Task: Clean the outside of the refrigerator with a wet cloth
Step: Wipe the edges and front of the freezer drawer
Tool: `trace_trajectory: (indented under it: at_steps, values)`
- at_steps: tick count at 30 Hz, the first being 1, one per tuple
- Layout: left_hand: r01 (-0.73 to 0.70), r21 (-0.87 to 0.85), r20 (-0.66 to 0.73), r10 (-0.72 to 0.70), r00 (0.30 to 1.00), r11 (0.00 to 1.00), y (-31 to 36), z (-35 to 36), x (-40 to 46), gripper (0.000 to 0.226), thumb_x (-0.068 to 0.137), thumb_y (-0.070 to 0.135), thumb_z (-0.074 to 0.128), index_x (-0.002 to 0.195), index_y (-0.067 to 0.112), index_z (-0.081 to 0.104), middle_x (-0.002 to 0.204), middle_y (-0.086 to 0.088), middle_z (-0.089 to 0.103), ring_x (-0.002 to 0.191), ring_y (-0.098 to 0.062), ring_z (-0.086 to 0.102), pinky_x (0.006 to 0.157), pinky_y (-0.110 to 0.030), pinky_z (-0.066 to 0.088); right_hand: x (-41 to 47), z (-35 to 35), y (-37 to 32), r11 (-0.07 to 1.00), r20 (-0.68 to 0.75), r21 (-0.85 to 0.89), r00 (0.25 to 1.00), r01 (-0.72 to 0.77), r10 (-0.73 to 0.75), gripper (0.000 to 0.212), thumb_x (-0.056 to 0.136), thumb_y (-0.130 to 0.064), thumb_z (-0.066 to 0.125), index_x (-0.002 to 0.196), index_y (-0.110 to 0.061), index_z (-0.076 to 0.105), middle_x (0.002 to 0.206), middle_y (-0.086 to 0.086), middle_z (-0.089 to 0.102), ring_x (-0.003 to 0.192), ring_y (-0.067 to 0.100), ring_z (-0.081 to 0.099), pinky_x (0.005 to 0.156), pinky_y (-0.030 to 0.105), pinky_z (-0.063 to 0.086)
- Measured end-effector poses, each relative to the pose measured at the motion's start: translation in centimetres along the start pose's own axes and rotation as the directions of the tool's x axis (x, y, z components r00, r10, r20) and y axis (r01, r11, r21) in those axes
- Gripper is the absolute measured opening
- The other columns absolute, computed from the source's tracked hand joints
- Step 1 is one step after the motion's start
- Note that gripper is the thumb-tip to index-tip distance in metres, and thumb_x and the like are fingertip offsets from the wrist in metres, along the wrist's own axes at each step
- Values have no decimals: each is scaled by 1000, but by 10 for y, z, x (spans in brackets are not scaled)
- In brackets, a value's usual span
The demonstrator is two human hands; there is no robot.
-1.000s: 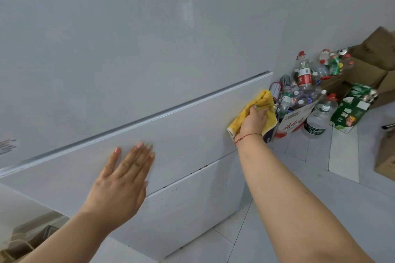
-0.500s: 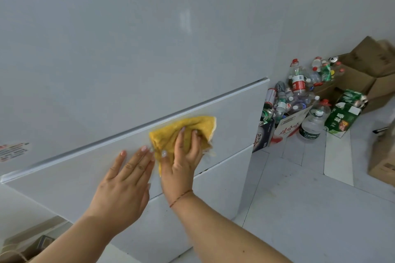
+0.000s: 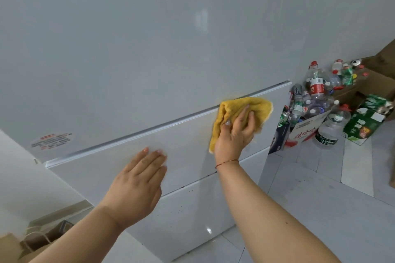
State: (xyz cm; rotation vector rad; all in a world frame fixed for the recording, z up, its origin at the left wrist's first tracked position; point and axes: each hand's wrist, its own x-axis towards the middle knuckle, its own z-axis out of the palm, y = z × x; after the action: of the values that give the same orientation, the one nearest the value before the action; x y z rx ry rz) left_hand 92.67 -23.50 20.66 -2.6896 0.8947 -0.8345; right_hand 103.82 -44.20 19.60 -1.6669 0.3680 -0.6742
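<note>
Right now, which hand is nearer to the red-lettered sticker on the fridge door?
Left. The left hand lies flat on the drawer front, below and right of the sticker. The right hand, pressing the yellow cloth to the fridge, is much farther right.

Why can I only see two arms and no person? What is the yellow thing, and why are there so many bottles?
The camera sits on the person's head and looks down, so only their arms show. The big white thing is a refrigerator. The right hand presses a yellow cloth against the refrigerator front, just under the long seam between its doors, to wipe it. The left hand lies flat on the door, holding nothing. The empty plastic bottles are piled in cardboard boxes on the floor beside the refrigerator.
</note>
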Motion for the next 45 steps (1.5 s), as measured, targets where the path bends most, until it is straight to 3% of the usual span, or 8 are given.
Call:
trace_trajectory:
  at_steps: [8, 16, 21, 26, 32, 38, 42, 45]
  values:
    - [91, -65, -119, -98, 988, 994, -17, -36, -49, 22, 81, 10, 50, 79, 6, 72, 81, -7, 67, 88, -24, 54, 79, -34, 44, -123, 48, -17, 988, 99, 14, 984, -151, 149, 66, 81, -50, 32, 141, -39, 5, 151, 2, 22, 131, 19, 19, 113, 28, 11]
    - [354, -91, -151, -365, 919, 931, -36, -63, -112, 27, 85, 13, 45, 81, 4, 70, 81, -8, 65, 85, -23, 52, 77, -31, 42, -234, 79, -45, 967, 354, 120, 920, -224, 169, 64, 95, -15, 52, 143, -41, 17, 137, -8, 21, 117, 0, 28, 98, 6, 25]
    - [489, -127, -187, -505, 843, 863, -43, -74, -146, 28, 86, 14, 44, 79, 1, 68, 80, -10, 64, 80, -26, 54, 74, -33, 44, -276, 83, -53, 881, 670, 186, 712, -435, 210, 42, 99, -11, 47, 136, -30, 39, 112, -18, 37, 91, -25, 46, 73, -6, 35]
    - [614, -238, -157, -654, 740, 752, -44, -88, -171, 31, 86, 19, 42, 82, -1, 65, 82, -9, 62, 85, -20, 48, 78, -25, 38, -292, 73, -44, 823, 873, 106, 448, -559, 192, 49, 97, -3, 42, 138, -30, 47, 121, -8, 50, 108, -2, 53, 95, 10, 41]
    - [838, -487, 154, -919, 362, 248, -36, -97, -191, 20, 83, 30, 41, 90, 20, 57, 84, 11, 55, 79, -9, 51, 68, -22, 36, -300, 55, -39, 393, 933, 92, 216, -915, 287, 33, 84, -17, 53, 115, -15, 65, 90, 10, 65, 91, 27, 61, 88, 42, 47]
    - [832, -554, 356, -903, 240, 3, -28, -105, -189, 18, 98, 31, 47, 95, 21, 61, 90, 1, 64, 88, -20, 59, 72, -32, 44, -287, 40, -61, 187, 969, 136, 170, -973, 180, 28, 81, -38, 58, 90, -12, 58, 87, 13, 55, 85, 30, 55, 79, 38, 45]
    - [457, -583, 784, -612, 100, -672, -25, -118, -171, 47, 103, 40, 36, 99, 9, 71, 94, -13, 73, 90, -29, 67, 84, -41, 51, -281, 31, -72, 177, 976, 45, 81, -983, 201, 78, 82, -60, 50, 138, -7, 46, 141, 24, 44, 124, 40, 47, 104, 50, 35]
    - [312, -536, 843, -519, 144, -784, -27, -124, -176, 40, 98, 38, 47, 91, 8, 73, 88, -11, 69, 85, -28, 63, 93, -49, 47, -275, 23, -77, 201, 984, 10, 45, -980, 171, 83, 77, -66, 39, 130, -4, 57, 132, 27, 53, 118, 41, 55, 97, 52, 44]
